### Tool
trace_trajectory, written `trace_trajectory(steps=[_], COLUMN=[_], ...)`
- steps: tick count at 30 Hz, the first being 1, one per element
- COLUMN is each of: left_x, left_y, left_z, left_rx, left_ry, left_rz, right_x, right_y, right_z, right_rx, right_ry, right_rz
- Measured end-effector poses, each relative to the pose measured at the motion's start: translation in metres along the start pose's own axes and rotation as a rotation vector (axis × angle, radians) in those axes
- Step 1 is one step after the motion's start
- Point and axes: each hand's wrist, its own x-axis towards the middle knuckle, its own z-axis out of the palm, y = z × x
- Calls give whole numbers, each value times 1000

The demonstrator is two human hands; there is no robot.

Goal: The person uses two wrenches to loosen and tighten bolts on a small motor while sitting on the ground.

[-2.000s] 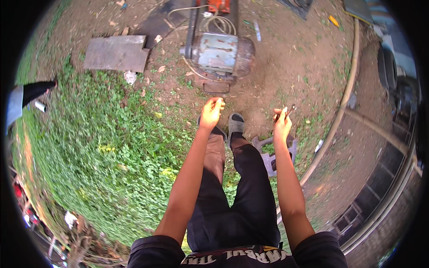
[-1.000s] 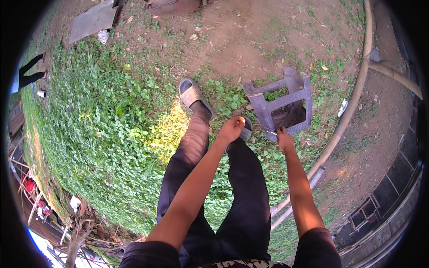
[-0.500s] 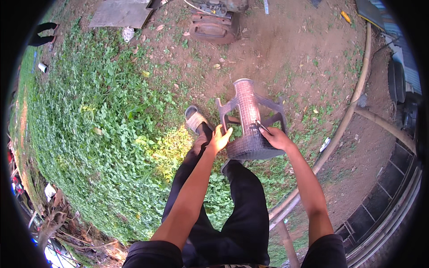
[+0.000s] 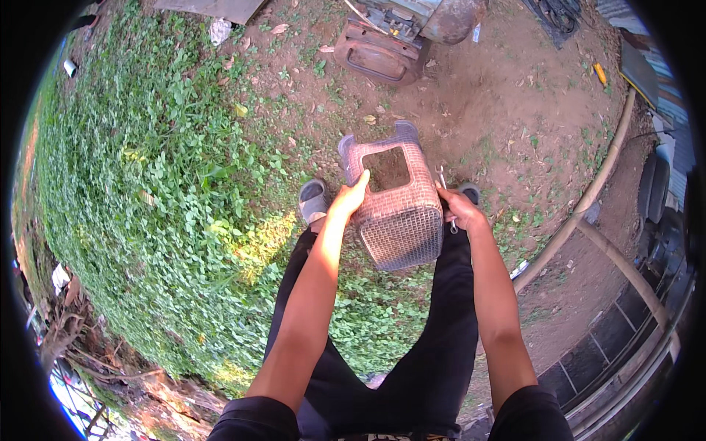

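While both arms reach forward in the head view, left hand grips the left edge of a pink plastic stool lifted above the legs, right hand clamps its right edge plus a small wrench, rusty machine on dirt ahead.

The grey plastic lattice-seat stool has been lifted closer, between both hands, seat now toward the person, farther from the rusty engine.
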Motion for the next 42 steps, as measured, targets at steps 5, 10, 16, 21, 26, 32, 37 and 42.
trace_trajectory(steps=[5,10,16,21,26,32,37,42], left_x=[59,26,-21,-19,0,3,2,-56], left_y=[-18,28,34,64,79,140,251,319], left_z=[5,64,122,127,121,59,-30,-51], left_rx=[134,610,1231,1306,1544,1225,1360,566], left_ry=[335,864,661,528,368,91,429,579], left_rz=[-106,286,443,210,42,50,-112,647], right_x=[18,53,33,0,-2,12,6,-12], right_y=[5,11,-72,-142,-185,-212,-232,-246], right_z=[-27,-59,-70,-55,-13,30,63,64], right_rx=[-203,-798,-941,-874,-874,-1009,-1047,-1124], right_ry=[93,440,540,334,222,444,226,206], right_rz=[-68,-255,-508,-719,-835,-819,-885,-898])
